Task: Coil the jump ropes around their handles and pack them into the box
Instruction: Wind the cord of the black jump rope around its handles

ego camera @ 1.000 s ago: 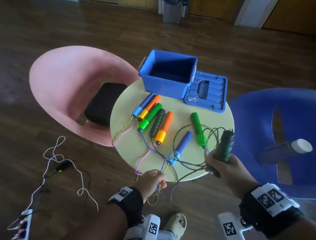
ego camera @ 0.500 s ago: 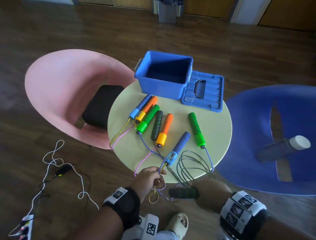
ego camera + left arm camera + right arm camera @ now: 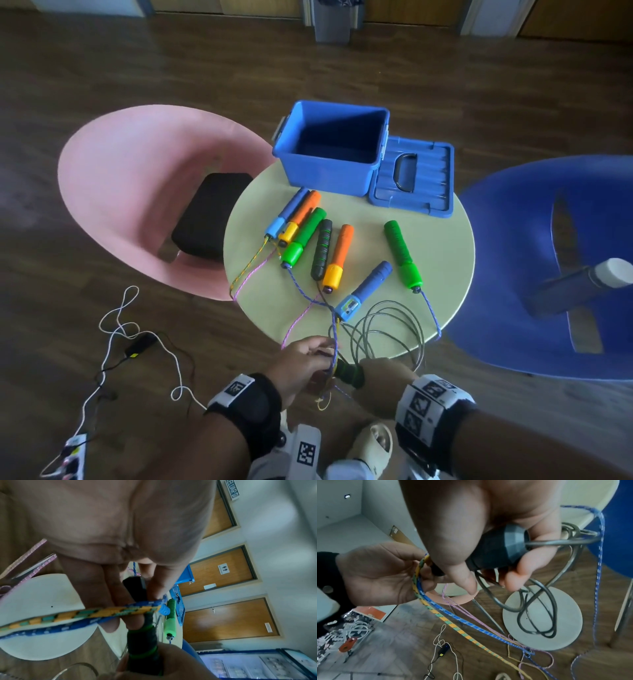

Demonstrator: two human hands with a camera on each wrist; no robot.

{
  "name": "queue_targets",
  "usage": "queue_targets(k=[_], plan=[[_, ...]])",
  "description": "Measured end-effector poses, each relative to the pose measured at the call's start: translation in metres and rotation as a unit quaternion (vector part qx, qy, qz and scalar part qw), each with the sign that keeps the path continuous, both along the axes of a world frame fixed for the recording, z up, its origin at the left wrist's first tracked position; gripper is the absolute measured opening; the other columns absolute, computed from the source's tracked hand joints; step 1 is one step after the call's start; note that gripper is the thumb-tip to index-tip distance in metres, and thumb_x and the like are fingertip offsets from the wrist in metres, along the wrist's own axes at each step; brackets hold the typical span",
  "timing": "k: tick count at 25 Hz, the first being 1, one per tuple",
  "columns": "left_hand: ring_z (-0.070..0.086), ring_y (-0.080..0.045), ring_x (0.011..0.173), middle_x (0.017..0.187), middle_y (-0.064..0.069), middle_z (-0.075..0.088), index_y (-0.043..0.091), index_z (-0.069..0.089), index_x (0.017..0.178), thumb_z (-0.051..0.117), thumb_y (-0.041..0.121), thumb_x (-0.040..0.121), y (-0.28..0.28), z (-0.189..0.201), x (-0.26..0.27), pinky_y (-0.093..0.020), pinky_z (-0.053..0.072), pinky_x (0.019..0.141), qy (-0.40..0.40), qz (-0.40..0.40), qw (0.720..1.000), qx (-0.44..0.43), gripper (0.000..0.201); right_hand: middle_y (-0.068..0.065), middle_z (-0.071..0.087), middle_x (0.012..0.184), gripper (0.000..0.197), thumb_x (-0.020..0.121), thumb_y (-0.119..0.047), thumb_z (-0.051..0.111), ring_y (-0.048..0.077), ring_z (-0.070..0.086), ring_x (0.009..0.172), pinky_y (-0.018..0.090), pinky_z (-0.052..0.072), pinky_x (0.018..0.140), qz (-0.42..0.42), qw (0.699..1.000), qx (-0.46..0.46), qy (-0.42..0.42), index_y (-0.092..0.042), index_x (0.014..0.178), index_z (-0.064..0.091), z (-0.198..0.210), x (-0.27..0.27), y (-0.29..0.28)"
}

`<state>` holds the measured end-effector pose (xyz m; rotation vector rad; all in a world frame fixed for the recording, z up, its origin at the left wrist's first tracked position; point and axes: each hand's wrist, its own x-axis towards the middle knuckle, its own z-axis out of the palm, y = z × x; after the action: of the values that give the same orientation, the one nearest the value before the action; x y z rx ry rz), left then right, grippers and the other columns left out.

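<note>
Your right hand (image 3: 383, 383) is clenched around the black handle (image 3: 349, 374) with green rings, held just off the tabletop (image 3: 445, 246) edge at 6 o'clock, with its thin grey cord (image 3: 390, 329) looped on the tabletop at 5 o'clock. Your left hand (image 3: 301, 363) pinches 2 braided ropes, the yellow-green rope (image 3: 453, 626) and the blue rope (image 3: 471, 627), right beside that handle. Judge the foam handles as light, stiff and grippy, so take them mid-shaft; the grey cord looks springy and likely to uncoil unless you keep tension on it, while the braided ropes look soft and limp and will probably tangle where they cross at 6 o'clock. On the tabletop you have 7 handles: 2 blue, 2 orange, 2 green and 1 black (image 3: 322, 248); with the 1 in your right hand that makes 8 handles, so likely 4 ropes. There is 1 blue box (image 3: 329, 178) at 12 o'clock, open and with nothing visible inside, and 1 lid (image 3: 414, 192) lying flat at 1 o'clock beside it.
</note>
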<state>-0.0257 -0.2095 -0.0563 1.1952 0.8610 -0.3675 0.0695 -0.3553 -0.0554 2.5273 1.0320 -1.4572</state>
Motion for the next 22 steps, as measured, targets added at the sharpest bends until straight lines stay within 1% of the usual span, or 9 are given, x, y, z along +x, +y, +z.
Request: queue_targets(k=[5, 9, 10, 13, 15, 17, 19, 21, 22], plan=[[0.061, -0.018, 0.057, 0.076, -0.005, 0.062, 0.012, 0.068, 0.105, 0.064, 0.001, 0.088, 0.004, -0.008, 0.001, -0.034, 0.053, 0.056, 0.007, 0.013, 0.997, 0.078, 0.021, -0.003, 0.06, 0.084, 0.02, 0.085, -0.042, 0.059, 0.018, 0.063, 0.082, 0.029, 0.049, 0.072, -0.047, 0.995, 0.053, 0.074, -0.023, 0.088, 0.054, -0.012, -0.008, 0.009], [0.065, -0.023, 0.059, 0.08, -0.008, 0.066, 0.019, 0.064, 0.098, 0.072, 0.01, 0.081, 0.008, -0.013, -0.002, -0.039, 0.057, 0.056, -0.004, 0.005, 0.988, 0.152, 0.021, -0.004, 0.06, 0.09, 0.044, 0.062, -0.062, 0.058, 0.016, 0.06, 0.081, 0.031, 0.051, 0.075, -0.092, 0.986, 0.064, 0.123, -0.028, 0.089, 0.053, -0.022, -0.007, 0.007], [0.065, -0.022, 0.059, 0.081, -0.009, 0.067, 0.019, 0.063, 0.098, 0.072, 0.011, 0.081, 0.009, -0.013, -0.003, -0.039, 0.058, 0.056, -0.004, 0.0, 0.987, 0.163, 0.021, -0.005, 0.06, 0.09, 0.044, 0.06, -0.061, 0.057, 0.015, 0.059, 0.081, 0.029, 0.05, 0.074, -0.102, 0.984, 0.068, 0.132, -0.028, 0.09, 0.053, -0.021, -0.007, 0.007], [0.062, -0.022, 0.057, 0.077, -0.007, 0.066, 0.014, 0.059, 0.1, 0.068, 0.008, 0.087, 0.011, -0.016, -0.004, -0.044, 0.057, 0.058, -0.013, -0.009, 0.985, 0.171, 0.017, -0.008, 0.057, 0.085, 0.026, 0.08, -0.037, 0.065, 0.008, 0.055, 0.073, 0.021, 0.042, 0.066, -0.134, 0.972, 0.089, 0.17, -0.027, 0.102, 0.056, -0.018, -0.006, 0.004], [0.06, -0.023, 0.062, 0.076, -0.005, 0.064, 0.014, 0.058, 0.099, 0.067, 0.008, 0.089, 0.013, -0.02, -0.006, -0.048, 0.057, 0.065, -0.028, -0.019, 0.982, 0.184, 0.014, -0.006, 0.064, 0.088, 0.04, 0.077, -0.035, 0.072, 0.009, 0.061, 0.072, 0.023, 0.05, 0.069, -0.221, 0.941, 0.114, 0.231, -0.03, 0.115, 0.059, -0.021, -0.006, -0.003], [0.058, -0.019, 0.069, 0.083, -0.004, 0.062, 0.016, 0.057, 0.101, 0.065, 0.009, 0.092, 0.015, -0.019, -0.006, -0.039, 0.055, 0.071, -0.047, -0.06, 0.973, 0.218, 0.013, 0.005, 0.069, 0.102, 0.059, 0.061, -0.042, 0.079, 0.024, 0.068, 0.087, 0.036, 0.056, 0.078, -0.32, 0.898, 0.137, 0.27, -0.034, 0.117, 0.061, -0.027, -0.007, -0.013], [0.056, -0.012, 0.067, 0.087, -0.002, 0.06, 0.017, 0.055, 0.105, 0.062, 0.011, 0.094, 0.017, -0.019, -0.007, -0.03, 0.052, 0.068, -0.056, -0.098, 0.961, 0.251, 0.014, 0.014, 0.063, 0.096, 0.067, 0.053, -0.028, 0.083, 0.035, 0.058, 0.078, 0.039, 0.051, 0.069, -0.413, 0.829, 0.156, 0.345, -0.028, 0.118, 0.063, -0.036, -0.008, -0.027], [0.053, -0.002, 0.057, 0.085, 0.0, 0.058, 0.018, 0.053, 0.106, 0.06, 0.011, 0.095, 0.018, -0.022, -0.008, -0.02, 0.049, 0.059, -0.061, -0.126, 0.953, 0.269, 0.015, 0.012, 0.06, 0.093, 0.059, 0.064, -0.014, 0.079, 0.03, 0.054, 0.079, 0.038, 0.051, 0.072, -0.481, 0.775, 0.157, 0.379, -0.024, 0.119, 0.063, -0.035, -0.007, -0.036], [0.054, 0.0, 0.055, 0.085, 0.002, 0.058, 0.019, 0.052, 0.107, 0.058, 0.01, 0.096, 0.018, -0.022, -0.009, -0.015, 0.047, 0.056, -0.061, -0.147, 0.946, 0.283, 0.016, 0.01, 0.063, 0.096, 0.046, 0.075, -0.012, 0.074, 0.03, 0.058, 0.081, 0.04, 0.052, 0.076, -0.489, 0.775, 0.155, 0.369, -0.024, 0.118, 0.064, -0.032, -0.007, -0.039]])
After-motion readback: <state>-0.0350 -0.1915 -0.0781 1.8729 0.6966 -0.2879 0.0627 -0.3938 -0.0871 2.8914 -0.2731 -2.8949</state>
